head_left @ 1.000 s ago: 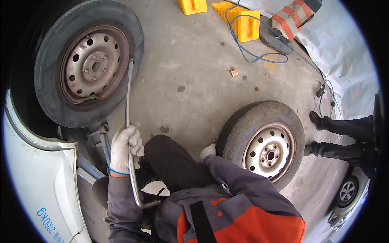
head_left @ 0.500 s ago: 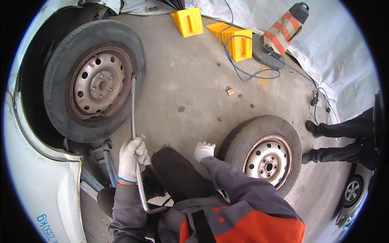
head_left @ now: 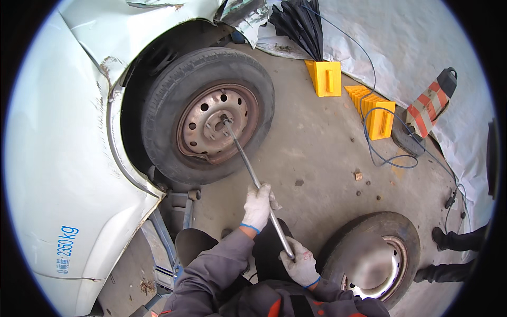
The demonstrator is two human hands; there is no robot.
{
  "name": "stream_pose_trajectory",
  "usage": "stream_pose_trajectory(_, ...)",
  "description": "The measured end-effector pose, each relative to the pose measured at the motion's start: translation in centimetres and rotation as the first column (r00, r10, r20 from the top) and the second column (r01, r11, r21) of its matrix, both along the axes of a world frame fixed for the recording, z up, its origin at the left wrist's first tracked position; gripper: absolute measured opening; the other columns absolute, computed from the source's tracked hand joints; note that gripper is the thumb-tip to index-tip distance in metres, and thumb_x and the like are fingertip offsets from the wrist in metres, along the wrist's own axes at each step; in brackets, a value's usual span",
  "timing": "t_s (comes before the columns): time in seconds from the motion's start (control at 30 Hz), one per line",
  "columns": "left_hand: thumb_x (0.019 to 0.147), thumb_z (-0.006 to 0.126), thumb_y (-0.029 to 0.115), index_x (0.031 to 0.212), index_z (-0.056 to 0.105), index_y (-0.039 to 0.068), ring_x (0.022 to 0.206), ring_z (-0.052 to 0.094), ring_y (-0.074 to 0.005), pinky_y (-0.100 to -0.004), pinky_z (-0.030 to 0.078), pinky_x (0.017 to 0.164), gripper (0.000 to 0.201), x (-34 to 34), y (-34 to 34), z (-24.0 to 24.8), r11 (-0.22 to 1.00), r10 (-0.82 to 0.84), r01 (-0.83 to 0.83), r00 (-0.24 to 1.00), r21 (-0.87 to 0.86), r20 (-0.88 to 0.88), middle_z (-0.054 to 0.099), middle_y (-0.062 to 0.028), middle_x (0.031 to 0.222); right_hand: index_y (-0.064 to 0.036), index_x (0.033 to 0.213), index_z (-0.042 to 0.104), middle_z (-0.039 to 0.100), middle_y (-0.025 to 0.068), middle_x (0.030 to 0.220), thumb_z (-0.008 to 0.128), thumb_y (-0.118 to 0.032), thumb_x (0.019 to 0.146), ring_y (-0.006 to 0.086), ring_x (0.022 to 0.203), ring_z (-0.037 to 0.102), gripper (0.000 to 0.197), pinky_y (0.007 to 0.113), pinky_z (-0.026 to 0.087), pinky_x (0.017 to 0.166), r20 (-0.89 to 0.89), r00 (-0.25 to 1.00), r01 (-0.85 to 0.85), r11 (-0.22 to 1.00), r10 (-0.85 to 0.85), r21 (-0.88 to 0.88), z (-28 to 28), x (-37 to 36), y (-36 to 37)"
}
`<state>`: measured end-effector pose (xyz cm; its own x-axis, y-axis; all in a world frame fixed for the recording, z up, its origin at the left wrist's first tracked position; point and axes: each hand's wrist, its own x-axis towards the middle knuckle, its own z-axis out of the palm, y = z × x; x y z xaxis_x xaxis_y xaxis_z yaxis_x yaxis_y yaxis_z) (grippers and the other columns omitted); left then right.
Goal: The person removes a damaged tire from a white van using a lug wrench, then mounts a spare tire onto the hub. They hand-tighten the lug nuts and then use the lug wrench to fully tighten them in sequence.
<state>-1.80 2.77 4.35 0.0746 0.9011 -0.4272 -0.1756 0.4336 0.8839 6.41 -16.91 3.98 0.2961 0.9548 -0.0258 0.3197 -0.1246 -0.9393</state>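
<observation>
White-gloved left hand (head_left: 257, 206) and white-gloved right hand (head_left: 302, 265) grasp long silver metal wrench (head_left: 247, 162); far tip at centre of rusty-rimmed black wheel (head_left: 209, 121), seating unclear; near end hidden.

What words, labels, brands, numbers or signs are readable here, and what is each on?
White painted metal vehicle body: blue characters and digits, which I won't copy out.
Right hand, in a white fabric glove: small reddish mark, too small to read.
No other lettering is readable.
</observation>
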Motion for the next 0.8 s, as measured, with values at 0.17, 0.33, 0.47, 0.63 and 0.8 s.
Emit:
stream_pose_trajectory(0.17,0.099,0.059,0.026,0.120,0.051,0.007,0.065,0.062,-0.0184,-0.0386,0.060,0.062,0.030,1.1,0.2,0.7,0.999,-0.052,0.052,0.998,-0.008,-0.036,0.060,-0.0068,0.084,0.0000,0.113,0.067,0.069,0.0138,0.080,0.067,-0.008,0.090,0.0244,0.065,0.068,0.024,0.035,0.054,0.063,-0.097,0.995,-0.012,1.000,0.011,-0.007,-1.5,1.5,0.0)
stream_pose_trajectory(0.33,0.100,0.060,0.027,0.131,0.051,0.001,0.103,0.067,-0.0230,-0.0359,0.060,0.084,0.041,2.2,0.8,3.4,0.943,-0.277,0.321,0.904,0.090,-0.325,0.068,-0.0138,0.115,0.0030,0.111,0.065,0.053,0.0012,0.062,0.058,-0.013,0.095,0.0153,0.054,0.055,0.024,0.032,0.052,0.058,-0.869,0.453,0.004,0.976,-0.198,-0.220,2.0,5.5,2.5)
stream_pose_trajectory(0.47,0.102,0.054,0.018,0.128,0.052,0.000,0.111,0.065,-0.0252,-0.0410,0.054,0.098,0.032,4.8,1.5,0.0,0.917,-0.394,0.393,0.919,0.061,0.005,0.067,-0.0143,0.119,0.0034,0.110,0.064,0.043,0.0000,0.058,0.064,-0.023,0.096,0.0139,0.046,0.045,0.030,0.036,0.048,0.048,-0.882,0.424,-0.002,0.974,-0.205,-0.227,-0.1,9.7,4.5)
stream_pose_trajectory(0.63,0.103,0.053,0.017,0.130,0.046,0.001,0.105,0.066,-0.0288,-0.0413,0.054,0.092,0.032,6.6,-0.7,1.1,0.839,-0.489,0.526,0.841,-0.139,0.230,0.067,-0.0177,0.118,0.0047,0.110,0.064,0.044,0.0003,0.058,0.063,-0.023,0.098,0.0142,0.045,0.047,0.030,0.034,0.048,0.042,-0.838,0.543,-0.006,0.998,-0.053,-0.067,0.3,9.8,4.3)
stream_pose_trajectory(0.8,0.103,0.054,0.019,0.129,0.044,0.001,0.091,0.067,-0.0269,-0.0360,0.055,0.072,0.034,7.8,-2.5,1.4,0.833,-0.459,0.517,0.844,-0.197,0.275,0.067,-0.0190,0.112,0.0056,0.107,0.064,0.044,0.0015,0.055,0.062,-0.024,0.099,0.0150,0.041,0.047,0.030,0.032,0.045,0.036,-0.818,0.575,0.025,1.000,-0.027,-0.016,-0.8,9.5,4.1)
